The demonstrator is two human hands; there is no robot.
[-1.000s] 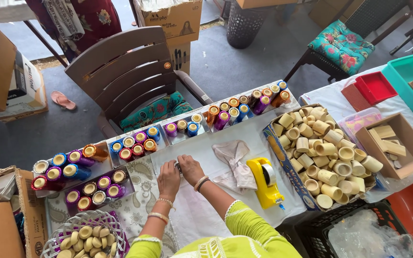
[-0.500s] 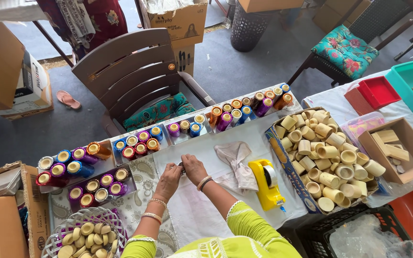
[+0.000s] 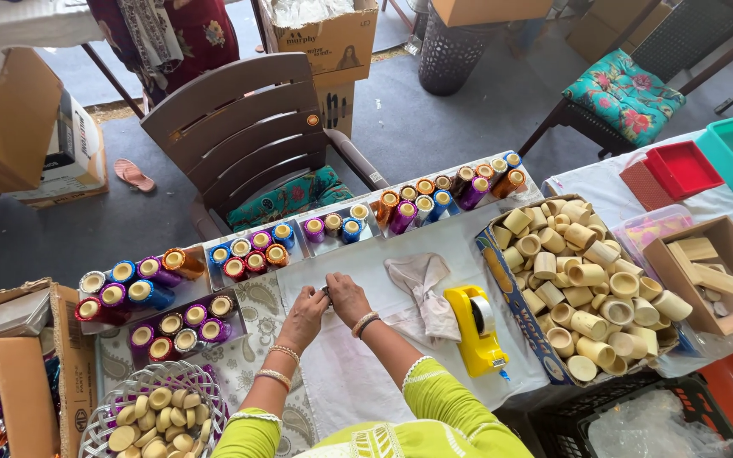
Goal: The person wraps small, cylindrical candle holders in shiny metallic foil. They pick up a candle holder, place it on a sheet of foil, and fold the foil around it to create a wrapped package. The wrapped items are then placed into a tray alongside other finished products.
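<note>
While the white cloth spreads across the table, the left hand and right hand meet above it, fingertips pinched together on one small dark piece between them, too small to identify, equally near both.

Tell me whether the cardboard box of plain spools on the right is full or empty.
Full: the cardboard box is heaped with plain spools rising above its rim.

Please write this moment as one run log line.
left hand + right hand: together, pinching small item | on: white cloth | near: yellow tape dispenser
</note>
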